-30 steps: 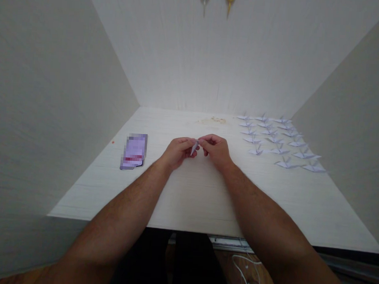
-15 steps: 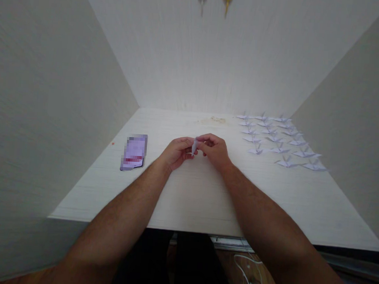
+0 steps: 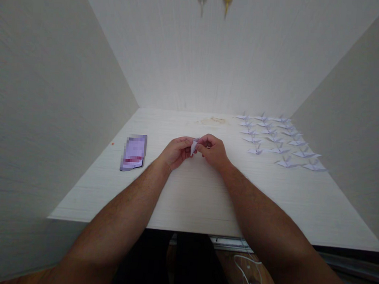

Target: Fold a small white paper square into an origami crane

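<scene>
The left hand (image 3: pixel 177 152) and right hand (image 3: pixel 214 150) pinch a small folded paper (image 3: pixel 194 147) between them over a pale bench (image 3: pixel 192 202), rows of paper cranes (image 3: pixel 286 164) to their right, a blurred purple rectangular object (image 3: pixel 134 150) to their left.

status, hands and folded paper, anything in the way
Left hand and right hand both holding small folded paper. Paper cranes to the right, pixelated purple item to the left, both apart from hands.

Table (image 3: pixel 192 202): phone (image 3: pixel 134 149) left, paper cranes (image 3: pixel 286 164) right, 2 hands (image 3: pixel 177 152) between.
</scene>
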Motion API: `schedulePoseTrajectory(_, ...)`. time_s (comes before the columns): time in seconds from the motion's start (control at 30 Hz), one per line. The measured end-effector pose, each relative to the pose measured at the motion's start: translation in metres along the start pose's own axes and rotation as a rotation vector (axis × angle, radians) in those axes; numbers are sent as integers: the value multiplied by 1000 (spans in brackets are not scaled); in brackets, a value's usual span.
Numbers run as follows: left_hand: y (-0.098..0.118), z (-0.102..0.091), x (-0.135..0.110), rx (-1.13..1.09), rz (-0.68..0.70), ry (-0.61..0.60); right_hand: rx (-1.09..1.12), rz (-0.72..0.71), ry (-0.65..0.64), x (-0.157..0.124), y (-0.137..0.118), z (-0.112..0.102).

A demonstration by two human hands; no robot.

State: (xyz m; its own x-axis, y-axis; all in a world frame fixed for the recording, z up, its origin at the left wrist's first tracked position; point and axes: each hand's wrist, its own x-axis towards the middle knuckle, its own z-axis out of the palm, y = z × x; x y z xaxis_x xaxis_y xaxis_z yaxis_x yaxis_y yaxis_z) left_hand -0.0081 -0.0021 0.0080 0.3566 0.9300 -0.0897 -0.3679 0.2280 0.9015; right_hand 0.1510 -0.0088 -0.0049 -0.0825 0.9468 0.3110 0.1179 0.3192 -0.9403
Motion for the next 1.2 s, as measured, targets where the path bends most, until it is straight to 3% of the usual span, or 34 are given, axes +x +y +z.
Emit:
schedulePoseTrajectory(0.17, 0, 1, -1, 3, 43, 112, -97, -64, 57, 1, 3, 0)
schedulePoseTrajectory(0.33, -2, 1, 0, 34, 60, 112, -190, -182, 93, 2, 2, -2)
schedulePoseTrajectory(0.43, -2, 1, 1, 56, 87, 116, -181, -244, 52, 1, -2, -1)
schedulePoseTrajectory(0.73, 0, 1, 1, 64, 61, 178, -60, -6, -45, -3, -6, 0)
schedulePoseTrajectory(1.2, -1, 1, 1, 76, 30, 158, 31, 55, -63, 0, -2, 0)
